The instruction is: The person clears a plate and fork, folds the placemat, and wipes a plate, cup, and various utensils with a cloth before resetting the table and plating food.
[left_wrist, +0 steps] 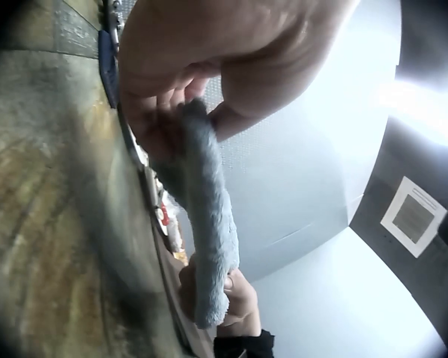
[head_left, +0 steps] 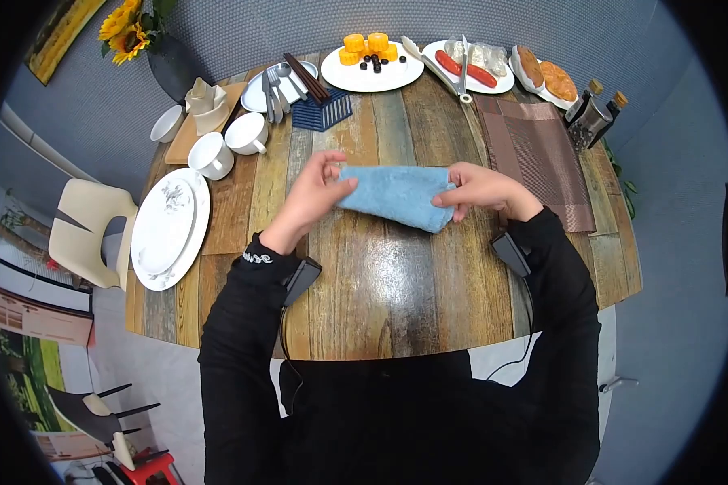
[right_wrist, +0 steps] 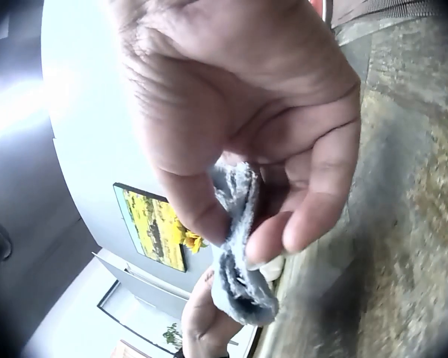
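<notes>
A folded light-blue towel [head_left: 396, 194] is held up over the middle of the wooden table, stretched between both hands. My left hand [head_left: 319, 194] pinches its left end, thumb in front and fingers behind. At the other end, my right hand [head_left: 485, 191] grips the towel between thumb and fingers. In the right wrist view the towel [right_wrist: 243, 280] shows its layered, folded edge between the thumb and fingertips. Seen edge-on in the left wrist view, the towel [left_wrist: 209, 216] hangs as a thick, fuzzy strip.
White plates [head_left: 143, 234] and two cups [head_left: 211, 156] stand at the left. Cutlery on a small tray [head_left: 255, 95], a plate of corn [head_left: 329, 74] and a sausage plate [head_left: 501, 83] line the back. A brown placemat [head_left: 534, 162] and bottles [head_left: 588, 125] occupy the right.
</notes>
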### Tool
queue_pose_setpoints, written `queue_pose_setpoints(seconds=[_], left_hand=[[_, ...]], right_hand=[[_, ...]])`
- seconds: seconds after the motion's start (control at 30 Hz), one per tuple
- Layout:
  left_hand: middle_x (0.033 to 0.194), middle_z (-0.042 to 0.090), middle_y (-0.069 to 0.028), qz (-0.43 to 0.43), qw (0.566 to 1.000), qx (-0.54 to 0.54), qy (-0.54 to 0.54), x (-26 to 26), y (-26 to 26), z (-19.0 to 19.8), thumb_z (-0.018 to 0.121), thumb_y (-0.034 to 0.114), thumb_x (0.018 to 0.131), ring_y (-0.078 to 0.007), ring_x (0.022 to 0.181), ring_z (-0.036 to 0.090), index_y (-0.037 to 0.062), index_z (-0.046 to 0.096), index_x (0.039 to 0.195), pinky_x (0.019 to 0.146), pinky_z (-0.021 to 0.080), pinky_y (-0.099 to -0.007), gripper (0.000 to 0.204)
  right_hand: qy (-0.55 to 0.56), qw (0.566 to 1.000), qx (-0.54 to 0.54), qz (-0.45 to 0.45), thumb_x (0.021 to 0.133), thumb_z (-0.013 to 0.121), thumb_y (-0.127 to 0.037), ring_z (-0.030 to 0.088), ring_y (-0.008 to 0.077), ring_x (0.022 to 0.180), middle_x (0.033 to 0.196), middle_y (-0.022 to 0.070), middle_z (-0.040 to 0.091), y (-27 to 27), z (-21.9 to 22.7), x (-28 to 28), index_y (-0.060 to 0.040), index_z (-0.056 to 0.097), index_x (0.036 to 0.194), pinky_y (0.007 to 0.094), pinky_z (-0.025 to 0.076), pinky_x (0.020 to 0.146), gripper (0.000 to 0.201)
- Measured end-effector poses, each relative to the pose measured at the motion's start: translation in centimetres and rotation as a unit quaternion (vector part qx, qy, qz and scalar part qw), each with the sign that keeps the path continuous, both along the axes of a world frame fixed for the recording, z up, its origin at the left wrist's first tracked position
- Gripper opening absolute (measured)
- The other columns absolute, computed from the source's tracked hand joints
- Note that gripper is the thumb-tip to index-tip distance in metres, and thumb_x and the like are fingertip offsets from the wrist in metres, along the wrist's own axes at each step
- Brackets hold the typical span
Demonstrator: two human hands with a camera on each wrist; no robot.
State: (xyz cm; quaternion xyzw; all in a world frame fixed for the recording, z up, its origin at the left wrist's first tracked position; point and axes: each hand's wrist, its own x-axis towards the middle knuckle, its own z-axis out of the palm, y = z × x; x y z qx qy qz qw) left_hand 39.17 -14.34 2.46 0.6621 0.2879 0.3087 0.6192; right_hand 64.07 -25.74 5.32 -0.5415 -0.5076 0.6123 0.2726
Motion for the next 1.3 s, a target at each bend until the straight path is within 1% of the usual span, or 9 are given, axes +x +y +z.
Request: queue_pose_setpoints(seconds=[0.2,0.27,0.47,0.7,0.87,0.97,1.13,1.2,1.3], left_hand=[[0.078,0.048,-0.0068,-0.068,0.952,0.146,0.259,0.0,-0.6,0.8,0.067,0.013,0.070,-0.0145,0.071,0.051,-0.0017,0.036,0.117,0.063,0.043,-0.0249,0.058],[0.083,0.050,-0.0127,0.011,0.878,0.400,0.262,0.2,-1.1,1.0,0.066,0.017,0.070,-0.0250,0.079,0.053,-0.0011,0.042,0.112,0.069,0.044,-0.0317,0.052],[0.093,0.048,-0.0130,-0.098,0.859,0.423,0.272,2.0,-0.2,1.2,0.066,0.016,0.070,-0.0265,0.081,0.051,0.0036,0.055,0.094,0.072,0.043,-0.0315,0.029],[0.084,0.049,-0.0101,-0.145,0.843,0.478,0.201,2.1,-0.3,2.7,0.063,0.012,0.069,-0.0238,0.073,0.049,0.0041,0.050,0.079,0.065,0.041,-0.0299,0.018],[0.070,0.049,-0.0020,-0.218,0.923,0.269,0.168,2.0,-0.3,3.3,0.063,0.013,0.071,-0.0105,0.062,0.044,0.0057,0.046,0.078,0.056,0.038,-0.0235,0.019],[0.072,0.050,-0.0022,-0.202,0.945,0.184,0.177,2.9,1.1,1.9,0.063,0.017,0.073,-0.0081,0.065,0.045,0.0049,0.047,0.081,0.056,0.039,-0.0232,0.021],[0.073,0.053,-0.0065,-0.113,0.934,0.261,0.216,4.2,2.1,-0.5,0.066,0.019,0.072,-0.0132,0.067,0.050,0.0030,0.049,0.088,0.058,0.041,-0.0264,0.028],[0.078,0.053,-0.0155,-0.066,0.904,0.362,0.218,4.4,1.6,-0.5,0.067,0.021,0.069,-0.0294,0.072,0.054,0.0016,0.048,0.085,0.062,0.043,-0.0340,0.032],[0.082,0.052,-0.0171,-0.006,0.838,0.472,0.274,4.4,0.3,0.6,0.068,0.022,0.068,-0.0338,0.077,0.053,0.0007,0.047,0.085,0.066,0.043,-0.0369,0.034]], right_hand=[[-0.329,0.938,0.109,-0.011,0.073,0.062,-0.018,0.059,0.0217,0.072,0.088,0.0131,0.056,-0.6,0.1,-1.1,0.0037,0.052,0.093,0.0303,0.048,0.062,0.031],[-0.492,0.810,0.317,-0.047,0.073,0.061,-0.016,0.054,0.0275,0.089,0.099,0.0166,0.051,-0.8,-0.2,-1.7,0.0029,0.049,0.101,0.0338,0.044,0.075,0.036],[-0.454,0.796,0.399,-0.034,0.069,0.064,-0.020,0.049,0.0310,0.092,0.095,0.0136,0.051,1.0,-1.2,-3.4,-0.0016,0.051,0.098,0.0371,0.040,0.080,0.037],[-0.406,0.806,0.430,0.022,0.064,0.062,-0.008,0.047,0.0282,0.081,0.082,0.0114,0.047,0.0,0.7,-4.1,-0.0027,0.050,0.076,0.0353,0.040,0.071,0.018],[-0.288,0.912,0.289,0.048,0.064,0.060,-0.008,0.052,0.0250,0.068,0.074,0.0116,0.052,-0.8,0.8,-3.1,-0.0022,0.047,0.076,0.0328,0.041,0.061,0.018],[-0.224,0.939,0.254,-0.060,0.073,0.060,-0.011,0.048,0.0091,0.067,0.072,0.0021,0.051,-0.3,-0.7,-2.3,-0.0031,0.047,0.081,0.0249,0.041,0.058,0.017],[-0.240,0.953,0.112,-0.144,0.071,0.061,-0.013,0.059,0.0235,0.074,0.076,0.0127,0.056,-0.2,-0.1,-2.1,-0.0014,0.049,0.084,0.0349,0.047,0.064,0.022],[-0.506,0.824,0.246,-0.070,0.072,0.061,-0.013,0.057,0.0290,0.074,0.080,0.0137,0.055,-0.2,-1.1,-1.9,-0.0004,0.048,0.086,0.0363,0.046,0.065,0.023],[-0.558,0.749,0.345,-0.092,0.072,0.059,-0.016,0.053,0.0317,0.080,0.085,0.0140,0.053,-0.9,-0.5,-2.6,-0.0004,0.047,0.087,0.0364,0.044,0.067,0.025]])
